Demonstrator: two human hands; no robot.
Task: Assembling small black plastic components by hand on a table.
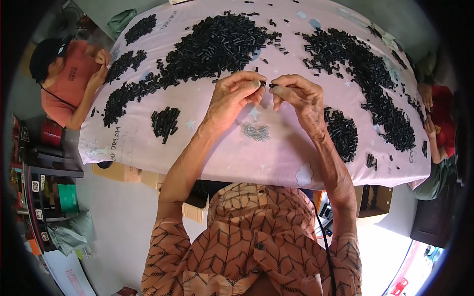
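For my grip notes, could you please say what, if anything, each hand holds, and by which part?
The left hand pinches one small black piece, the right hand another; which part of each is gripped cannot be told.

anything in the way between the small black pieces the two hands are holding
Nothing visible does: only a narrow open gap lies between the small black plastic-looking piece in the left hand and the other black piece in the right hand.

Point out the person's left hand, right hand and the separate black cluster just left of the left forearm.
Left hand [231, 96]: head view, middle of the hand, near the thumb's base.
Right hand [302, 96]: head view, middle of the hand.
Black cluster [165, 124]: head view, middle of its pieces.
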